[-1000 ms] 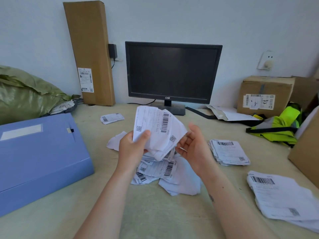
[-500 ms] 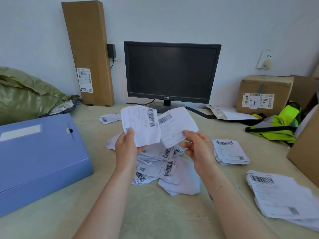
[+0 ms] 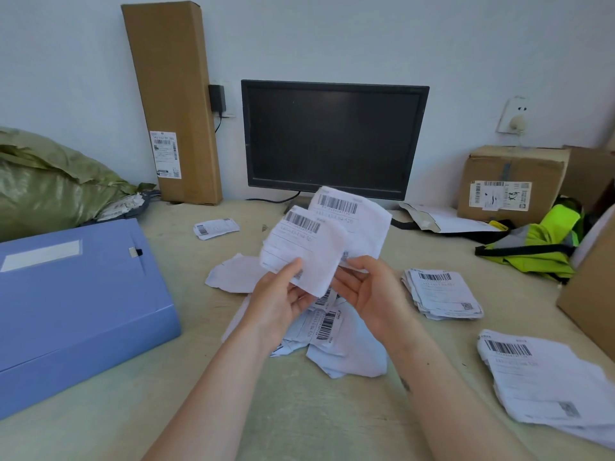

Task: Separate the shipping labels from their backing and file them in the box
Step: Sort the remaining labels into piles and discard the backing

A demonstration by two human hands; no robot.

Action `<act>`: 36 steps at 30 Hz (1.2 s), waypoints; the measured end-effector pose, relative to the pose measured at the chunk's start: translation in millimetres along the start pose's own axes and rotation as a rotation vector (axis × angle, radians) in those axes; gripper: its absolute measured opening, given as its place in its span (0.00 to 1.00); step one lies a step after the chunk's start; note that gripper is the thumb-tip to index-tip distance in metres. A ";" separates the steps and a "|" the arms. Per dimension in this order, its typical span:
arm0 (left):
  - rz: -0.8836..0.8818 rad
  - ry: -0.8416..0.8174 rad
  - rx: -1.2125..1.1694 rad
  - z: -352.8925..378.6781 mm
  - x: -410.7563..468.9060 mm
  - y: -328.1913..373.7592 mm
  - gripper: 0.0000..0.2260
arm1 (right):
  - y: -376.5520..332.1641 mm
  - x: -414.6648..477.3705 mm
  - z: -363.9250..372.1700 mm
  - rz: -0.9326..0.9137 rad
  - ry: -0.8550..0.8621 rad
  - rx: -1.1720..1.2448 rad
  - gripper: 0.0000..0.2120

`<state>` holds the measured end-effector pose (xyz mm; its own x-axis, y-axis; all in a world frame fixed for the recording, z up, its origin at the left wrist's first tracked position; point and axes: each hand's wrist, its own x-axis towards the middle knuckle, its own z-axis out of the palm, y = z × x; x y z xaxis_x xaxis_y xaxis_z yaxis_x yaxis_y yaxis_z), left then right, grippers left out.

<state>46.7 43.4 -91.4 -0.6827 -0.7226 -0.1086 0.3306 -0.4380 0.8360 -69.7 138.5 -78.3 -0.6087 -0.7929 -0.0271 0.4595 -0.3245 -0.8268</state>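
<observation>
Pinching two labels mid-frame: left hand (image 3: 279, 302) thumb-grips the front label (image 3: 304, 251), right hand (image 3: 371, 294) curls on the rear label (image 3: 361, 221); right, upper stack (image 3: 444, 296), lower stack (image 3: 549, 384).

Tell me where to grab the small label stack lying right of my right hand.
Take the label stack by its left edge, nearest your right hand. It lies flat on the table with sheet edges fanned there, so likely slide fingers under from the left, thumb on top.

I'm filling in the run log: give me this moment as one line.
left hand: pinches front label | right hand: pinches rear label | blue box: closed | loose pile: on table below hands
</observation>
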 end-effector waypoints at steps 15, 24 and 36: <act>0.111 0.054 -0.052 6.2 1.2 -7.7 0.10 | 11.7 0.7 3.8 0.000 -0.027 -0.423 0.14; 0.278 -0.040 0.334 13.4 -8.0 -18.3 0.14 | -21.7 -16.3 11.2 -0.645 0.267 -0.921 0.18; 0.249 -0.509 0.578 41.6 -35.0 -37.5 0.14 | -65.4 -53.1 -7.3 -0.446 0.331 -1.410 0.07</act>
<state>31.0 107.3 -96.6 -0.8925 -0.3695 0.2586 0.2174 0.1501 0.9645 -72.1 205.6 -26.9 -0.7287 -0.5552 0.4009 -0.6558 0.3971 -0.6421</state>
